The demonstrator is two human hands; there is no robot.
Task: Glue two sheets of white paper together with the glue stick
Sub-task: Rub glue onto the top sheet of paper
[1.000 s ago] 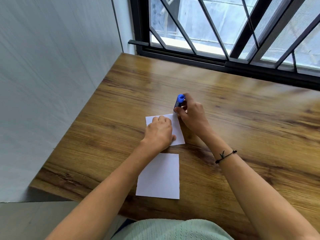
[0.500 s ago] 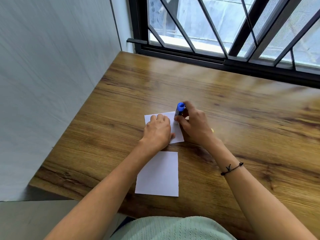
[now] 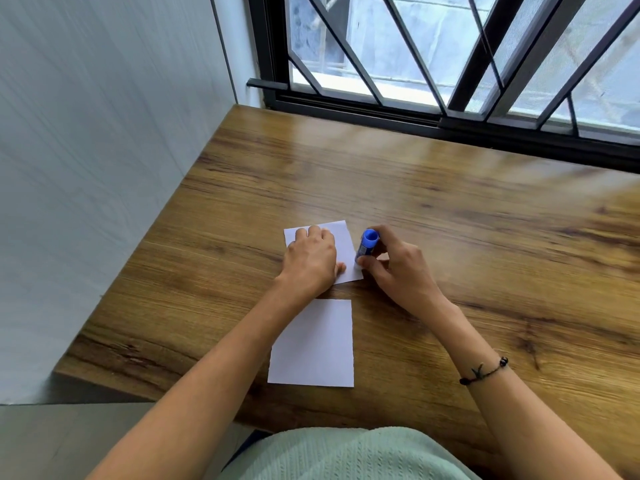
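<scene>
While the left hand (image 3: 311, 261) lies flat with straight fingers on the farther small white rectangular paper sheet (image 3: 343, 247), pressing it to the brown wood-grain table (image 3: 450, 209), the right hand (image 3: 398, 268) curls its fingers and thumb round the blue cylindrical glue stick (image 3: 366, 245). That stick stands tilted, its lower end at the right edge of the pressed sheet, its round blue end pointing up toward the camera. A second white rectangular paper sheet (image 3: 315, 344) lies nearer the person, just beside the first with a narrow strip of table between them, partly crossed by the left forearm. A thin dark cord bracelet (image 3: 485, 372) circles the right wrist. Beyond the table's far edge stands a black-framed barred window (image 3: 450, 81); a pale wall (image 3: 104, 133) runs along the left.
</scene>
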